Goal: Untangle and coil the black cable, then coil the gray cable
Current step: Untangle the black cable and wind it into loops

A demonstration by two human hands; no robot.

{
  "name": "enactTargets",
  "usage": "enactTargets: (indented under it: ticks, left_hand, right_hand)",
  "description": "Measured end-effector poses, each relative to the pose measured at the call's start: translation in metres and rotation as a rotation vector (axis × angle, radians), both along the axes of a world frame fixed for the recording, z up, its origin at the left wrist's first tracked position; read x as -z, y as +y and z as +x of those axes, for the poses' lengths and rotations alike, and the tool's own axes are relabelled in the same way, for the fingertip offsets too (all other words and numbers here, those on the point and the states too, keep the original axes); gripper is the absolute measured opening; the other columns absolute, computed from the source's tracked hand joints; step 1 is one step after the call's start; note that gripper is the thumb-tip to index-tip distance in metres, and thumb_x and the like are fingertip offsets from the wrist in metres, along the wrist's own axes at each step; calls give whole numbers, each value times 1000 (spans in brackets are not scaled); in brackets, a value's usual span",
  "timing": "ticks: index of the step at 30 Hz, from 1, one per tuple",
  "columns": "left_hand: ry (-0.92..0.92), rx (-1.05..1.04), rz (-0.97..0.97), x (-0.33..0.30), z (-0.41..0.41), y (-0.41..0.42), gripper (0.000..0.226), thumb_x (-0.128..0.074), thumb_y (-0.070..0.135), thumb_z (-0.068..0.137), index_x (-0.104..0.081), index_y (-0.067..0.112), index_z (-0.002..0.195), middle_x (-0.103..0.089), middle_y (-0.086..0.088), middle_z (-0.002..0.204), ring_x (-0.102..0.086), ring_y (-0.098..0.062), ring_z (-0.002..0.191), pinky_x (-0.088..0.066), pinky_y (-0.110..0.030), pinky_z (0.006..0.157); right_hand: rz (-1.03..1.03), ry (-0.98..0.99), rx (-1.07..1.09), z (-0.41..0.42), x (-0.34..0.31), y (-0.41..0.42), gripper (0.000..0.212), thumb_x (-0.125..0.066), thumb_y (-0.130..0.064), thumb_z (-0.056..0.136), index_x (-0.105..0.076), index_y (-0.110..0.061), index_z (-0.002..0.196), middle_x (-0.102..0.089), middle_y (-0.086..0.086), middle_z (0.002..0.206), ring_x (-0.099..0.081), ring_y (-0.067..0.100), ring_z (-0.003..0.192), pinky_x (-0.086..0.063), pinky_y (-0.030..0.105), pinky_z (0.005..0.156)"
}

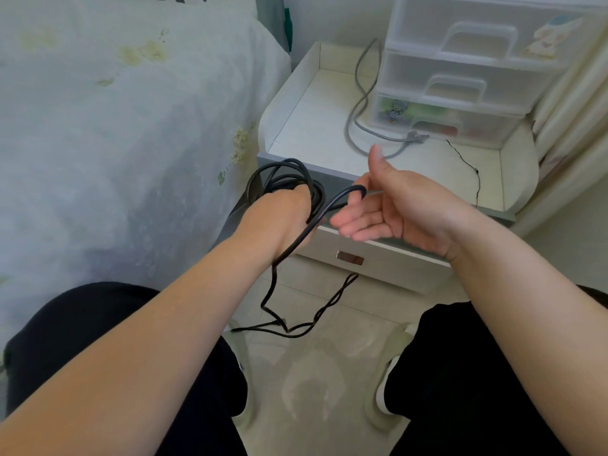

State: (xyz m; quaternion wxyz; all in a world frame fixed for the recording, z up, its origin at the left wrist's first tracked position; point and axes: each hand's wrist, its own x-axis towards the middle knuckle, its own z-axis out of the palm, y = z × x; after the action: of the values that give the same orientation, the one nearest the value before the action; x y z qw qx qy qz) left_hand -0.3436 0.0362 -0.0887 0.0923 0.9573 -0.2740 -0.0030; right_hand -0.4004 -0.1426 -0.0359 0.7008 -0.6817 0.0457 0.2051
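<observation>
My left hand (279,218) grips several loops of the black cable (283,179) in front of the nightstand. A strand runs from those loops over the fingers of my right hand (394,209), which is turned palm up with the thumb raised and the index finger hooked under the strand. The black cable's loose tail hangs from my left wrist to the floor, twisted on itself. The gray cable (357,126) lies uncoiled on the white nightstand top (312,126), its plug end near the drawer unit.
A translucent plastic drawer unit (460,77) stands at the back right of the nightstand. A thin black wire (467,166) trails over the top's front right. The bed (115,126) is to the left. My knees frame the tiled floor below.
</observation>
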Motion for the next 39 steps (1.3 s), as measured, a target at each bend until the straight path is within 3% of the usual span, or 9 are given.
enactTargets:
  ticks: [6,10,14,19,23,30,34,36,39]
  left_hand:
    - [-69,-169,12,-9,6,-1,18,-43,18,91,-52,8,104,-67,-11,94,-64,-36,87,-39,-33,61]
    - [16,-168,52,-7,-1,-10,12,-42,16,90,-53,14,94,-59,-3,81,-64,-31,87,-39,-31,62]
    - [-15,-216,-22,-7,11,-4,31,-47,48,93,-50,17,92,-53,1,79,-52,-25,73,-35,-31,55]
    - [305,-45,-178,-24,17,10,36,-55,44,91,-48,12,76,-52,2,68,-52,-20,66,-41,-33,59]
    - [791,127,-448,-36,2,10,36,-63,27,91,-44,17,62,-43,-1,45,-38,-19,40,-40,-29,48]
    - [1109,329,-743,-49,-6,16,47,-58,21,91,-39,13,49,-33,0,35,-29,-14,29,-37,-24,44]
    - [1302,388,-954,-50,-3,25,43,-53,20,88,-33,16,50,-33,7,33,-31,-6,26,-36,-21,40]
    - [1379,418,-1044,-52,0,31,40,-59,21,86,-36,16,54,-36,11,34,-34,-3,26,-36,-20,38]
    - [1477,485,-1165,-55,3,38,30,-67,30,85,-51,17,63,-32,11,36,-41,0,29,-38,-18,39]
  right_hand:
    - [663,44,60,-10,12,31,16,-52,-28,86,-55,-17,97,-60,16,128,-56,29,121,-41,39,104]
    - [873,55,132,-15,0,34,19,-55,-24,82,-51,-12,96,-66,15,95,-66,31,99,-49,43,97]
    - [288,-4,124,-12,-17,13,23,-52,-16,93,-43,-14,114,-49,3,66,-35,12,46,-35,23,43]
    - [-763,-348,200,0,-15,-19,19,-56,-34,93,-61,-27,110,-60,-6,73,-53,6,61,-43,23,60]
    - [-879,-546,322,9,-8,-23,17,-51,-35,95,-66,-28,101,-56,-8,75,-50,11,71,-42,29,67]
    - [-1366,-993,416,12,6,-15,16,-54,-8,87,-64,-11,99,-59,10,110,-48,33,106,-35,45,97]
    - [-1343,-1066,216,11,17,1,32,-54,-2,82,-59,-13,111,-61,4,112,-49,25,116,-11,43,115]
    - [-1228,-1034,193,9,17,8,23,-54,-14,90,-57,-14,113,-63,0,103,-53,21,105,-22,30,111]
    - [-1035,-965,303,0,13,18,22,-46,-25,93,-58,-9,102,-59,0,82,-51,24,72,-29,26,62]
